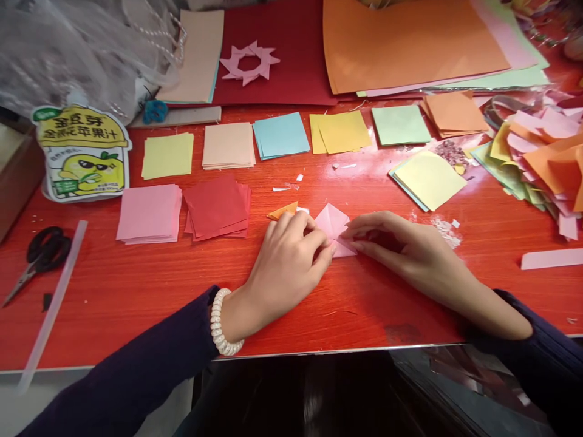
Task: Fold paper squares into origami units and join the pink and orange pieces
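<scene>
A small square of pink paper [332, 220] with creases across it lies on the red table in front of me. My left hand [286, 256] pinches its left side, thumb and fingers together. On the opposite edge, my right hand [407, 247] grips the paper between thumb and fingertips. The fingers hide parts of both sides. Just behind my left hand sits a small orange folded paper piece [283, 210]. Stacks of red paper squares [217, 207] and pink paper squares [149, 212] lie further left.
Several stacks of coloured squares, including a blue stack [281, 135], form a row behind. A pink paper ring [249, 63] rests on dark red sheets. Scissors [45, 252] and a translucent strip [54, 303] lie left; paper scraps [553, 158] pile up right. The table edge [337, 354] is near me.
</scene>
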Demonstrator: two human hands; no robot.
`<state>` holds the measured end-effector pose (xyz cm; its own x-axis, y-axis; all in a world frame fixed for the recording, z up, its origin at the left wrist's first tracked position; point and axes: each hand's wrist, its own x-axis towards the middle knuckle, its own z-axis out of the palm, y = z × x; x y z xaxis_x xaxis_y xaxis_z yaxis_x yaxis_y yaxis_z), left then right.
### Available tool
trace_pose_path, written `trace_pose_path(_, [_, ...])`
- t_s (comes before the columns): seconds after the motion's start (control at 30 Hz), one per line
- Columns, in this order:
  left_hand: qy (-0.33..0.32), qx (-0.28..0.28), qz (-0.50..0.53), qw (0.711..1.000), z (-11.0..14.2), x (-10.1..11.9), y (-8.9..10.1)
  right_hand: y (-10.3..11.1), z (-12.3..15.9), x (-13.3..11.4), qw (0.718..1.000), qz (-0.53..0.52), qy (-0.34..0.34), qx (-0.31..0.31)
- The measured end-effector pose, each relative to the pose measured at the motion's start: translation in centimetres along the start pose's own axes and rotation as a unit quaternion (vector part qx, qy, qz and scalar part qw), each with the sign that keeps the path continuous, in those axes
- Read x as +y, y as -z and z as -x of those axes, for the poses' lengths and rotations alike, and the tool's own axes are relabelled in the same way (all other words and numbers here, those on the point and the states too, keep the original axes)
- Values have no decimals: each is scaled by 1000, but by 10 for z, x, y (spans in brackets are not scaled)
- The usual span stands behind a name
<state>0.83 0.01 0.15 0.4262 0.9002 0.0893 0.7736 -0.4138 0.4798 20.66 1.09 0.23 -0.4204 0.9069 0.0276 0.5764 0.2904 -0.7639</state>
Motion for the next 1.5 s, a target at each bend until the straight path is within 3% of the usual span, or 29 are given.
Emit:
trace_pose_path(0.27, [12,8,-1,1000,-1,2,-1,-2,-1,-2,996,71,45,-19])
trace_pose_path(0.57, [34,-8,-18,999,-3,6,0,-2,-2,-3,997,67,22,-22])
trace_pose_path(1.27, [25,10,-61,998,-3,6,-3,-4,-3,-3,994,91,49,-26])
trace_pose_path(1.5, [-7,32,-130,991,2,10,-5,-4,-5,-3,990,104,90,-29])
